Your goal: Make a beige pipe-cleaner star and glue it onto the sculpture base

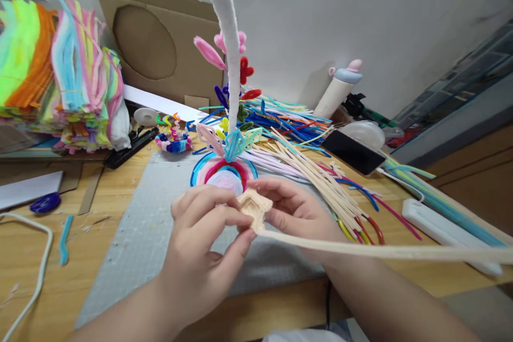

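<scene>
pinching beige coil (pixel 260 204) between fingertips of left hand (pixel 198 238); bracing right edge with curled fingers of right hand (pixel 300 211); held above grey mat (pixel 128 256). best done keeping layers flush, trailing strand (pixel 340 247) untwisted.

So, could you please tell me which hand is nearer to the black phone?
Right. The right hand is left of the black phone, on its near side; the left hand is farther left.

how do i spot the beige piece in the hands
On the wooden table, find the grey mat. Over it, the left hand and right hand hold the beige piece. Unlike the beige strips nearby, it is folded into a compact, angular shape, with one long tail running right.
</scene>
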### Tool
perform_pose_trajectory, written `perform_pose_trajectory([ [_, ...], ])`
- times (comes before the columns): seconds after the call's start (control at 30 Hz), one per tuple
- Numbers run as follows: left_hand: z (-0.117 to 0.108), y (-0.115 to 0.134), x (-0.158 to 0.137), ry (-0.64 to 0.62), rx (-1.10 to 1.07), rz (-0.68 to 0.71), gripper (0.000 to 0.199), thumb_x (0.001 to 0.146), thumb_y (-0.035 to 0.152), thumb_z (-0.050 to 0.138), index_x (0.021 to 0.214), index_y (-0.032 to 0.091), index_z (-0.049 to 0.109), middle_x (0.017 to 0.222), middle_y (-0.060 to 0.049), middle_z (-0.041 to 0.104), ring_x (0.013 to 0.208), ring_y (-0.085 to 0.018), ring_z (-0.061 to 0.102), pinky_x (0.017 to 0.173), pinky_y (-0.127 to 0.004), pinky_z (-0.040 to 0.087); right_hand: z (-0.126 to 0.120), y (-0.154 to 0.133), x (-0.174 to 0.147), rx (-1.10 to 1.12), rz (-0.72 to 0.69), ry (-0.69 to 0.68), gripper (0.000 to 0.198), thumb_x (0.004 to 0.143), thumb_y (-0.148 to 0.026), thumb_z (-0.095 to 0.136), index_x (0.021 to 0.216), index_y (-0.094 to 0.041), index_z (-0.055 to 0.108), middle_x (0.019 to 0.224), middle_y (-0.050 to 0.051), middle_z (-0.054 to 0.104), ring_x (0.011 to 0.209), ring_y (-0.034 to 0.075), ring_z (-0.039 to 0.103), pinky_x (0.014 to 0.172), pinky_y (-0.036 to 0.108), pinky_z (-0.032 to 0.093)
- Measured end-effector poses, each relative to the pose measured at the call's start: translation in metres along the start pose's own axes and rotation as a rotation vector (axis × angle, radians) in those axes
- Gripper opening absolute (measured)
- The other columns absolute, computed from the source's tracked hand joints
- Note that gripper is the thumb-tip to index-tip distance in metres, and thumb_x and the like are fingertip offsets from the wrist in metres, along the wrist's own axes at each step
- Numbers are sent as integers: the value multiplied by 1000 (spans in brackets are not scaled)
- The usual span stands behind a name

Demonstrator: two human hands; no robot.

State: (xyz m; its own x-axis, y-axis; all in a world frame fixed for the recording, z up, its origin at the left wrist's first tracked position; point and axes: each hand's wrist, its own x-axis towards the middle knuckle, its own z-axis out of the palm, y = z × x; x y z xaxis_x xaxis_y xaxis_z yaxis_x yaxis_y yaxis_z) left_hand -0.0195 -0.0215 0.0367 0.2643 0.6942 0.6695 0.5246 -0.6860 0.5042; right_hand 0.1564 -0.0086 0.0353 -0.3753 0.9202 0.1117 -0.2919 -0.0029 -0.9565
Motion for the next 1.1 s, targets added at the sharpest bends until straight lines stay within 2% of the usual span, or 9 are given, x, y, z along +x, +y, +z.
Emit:
perform_pose_trajectory([
  [0.17,0,1,2,-23,50,-2,12,77,13,66,80,25,64,90,-2,63,89,-20,57,80,-40,38,-10,-5,2,-33,-5,-67,26,82,-17,66,107,-23,63,103,2,67,95,13,64,83,27,53],
  [0.4,2,0,-3,72,270,201,14,77,17,69,86,27,66,84,1,71,83,-19,60,71,-37,37,-13,-8,2,-51,-19,-138,27,83,-14,64,108,-24,62,103,3,67,96,14,64,86,28,52],
  [0.63,1,0,-1,61,213,197,13,75,12,70,81,24,66,82,1,71,81,-18,60,72,-36,38,-11,-6,1,-145,-67,-151,32,85,-17,61,116,-24,57,104,5,65,98,16,63,87,32,52],
  [0.77,-1,-1,0,107,219,170,13,73,12,72,79,23,66,81,0,70,81,-19,60,73,-37,39,-10,-4,-2,-292,-175,-62,45,87,-18,58,128,-29,45,115,7,59,103,18,60,89,36,52],
  [0.83,-2,-1,1,127,238,145,13,73,12,71,78,23,66,80,-1,70,81,-20,60,73,-38,39,-9,-5,-5,-494,-292,55,44,85,-16,59,125,-28,47,118,8,55,105,20,57,90,39,50],
  [0.9,-2,-2,1,139,259,117,14,72,12,71,78,24,66,79,0,70,80,-21,59,73,-39,39,-7,-9,-9,-729,-454,128,40,80,-13,64,116,-26,54,111,7,56,103,21,56,89,39,48],
  [1.0,-2,-2,0,153,280,94,13,73,12,70,77,24,65,79,-1,70,79,-21,59,72,-40,38,-1,-14,-14,-942,-623,66,38,73,-14,70,107,-24,58,100,6,58,94,21,57,83,36,49],
  [1.1,0,-2,0,159,305,110,13,74,13,69,78,24,64,79,-1,70,80,-21,59,72,-40,38,5,-17,-16,-992,-654,15,26,76,-17,67,101,-22,60,92,5,61,86,19,60,77,34,50],
])
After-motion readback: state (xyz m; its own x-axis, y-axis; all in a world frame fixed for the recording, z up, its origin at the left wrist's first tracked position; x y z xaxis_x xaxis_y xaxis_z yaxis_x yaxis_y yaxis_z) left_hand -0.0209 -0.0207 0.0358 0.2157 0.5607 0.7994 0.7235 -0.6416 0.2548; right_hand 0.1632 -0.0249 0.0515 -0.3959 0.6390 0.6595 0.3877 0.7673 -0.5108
